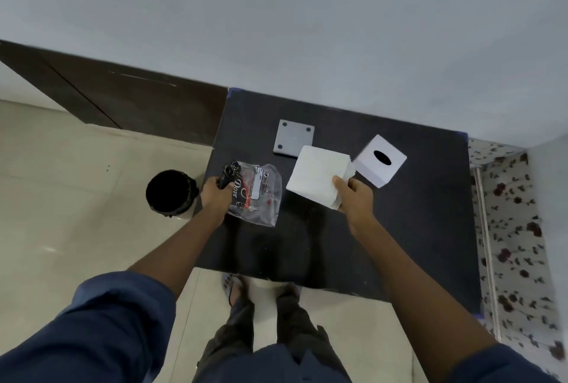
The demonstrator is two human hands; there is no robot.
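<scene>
My left hand (215, 195) grips the left end of an empty clear plastic wrapper (256, 193) with black, red and white print, at the left edge of the black table (415, 229). My right hand (355, 198) pinches the near right corner of a white stack of tissues (316, 178), thumb on top, just above the table's middle. A white cube tissue box (379, 159) with a dark oval slot stands right of the stack. Behind the stack lies a grey square plate (293, 138) with four dark dots.
A black-lined bin (169, 193) stands on the tiled floor just left of the table. A pale wall runs behind the table. A floral cloth (516, 244) hangs at the right. My feet (261, 287) are at the table's near edge.
</scene>
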